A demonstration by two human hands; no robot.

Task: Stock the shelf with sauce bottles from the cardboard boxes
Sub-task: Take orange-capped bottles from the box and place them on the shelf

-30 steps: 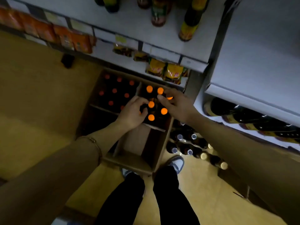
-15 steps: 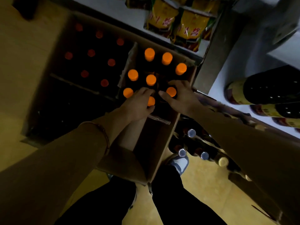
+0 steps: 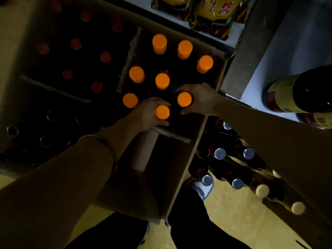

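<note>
An open cardboard box [image 3: 195, 151] on the floor holds several dark sauce bottles with orange caps. My left hand [image 3: 145, 114] grips the neck of the nearest orange-capped bottle [image 3: 162, 112]. My right hand [image 3: 199, 97] curls round the neck of the orange-capped bottle beside it [image 3: 184, 99]. Both bottles still stand inside the box. The white shelf [image 3: 294, 44] rises at the right, with large dark bottles with yellow labels [image 3: 287, 94] lying on it.
A second cardboard box [image 3: 23, 56] to the left holds several red-capped bottles [image 3: 105, 56]. Silver-capped and cream-capped bottles [image 3: 220, 153] stand on the floor at the right. Yellow sauce pouches [image 3: 215, 11] sit on the low shelf beyond. My feet are near the box.
The camera has come closer to the box. My left hand slid onto the nearest orange cap's neck, and my right hand closed round the bottle beside it.
</note>
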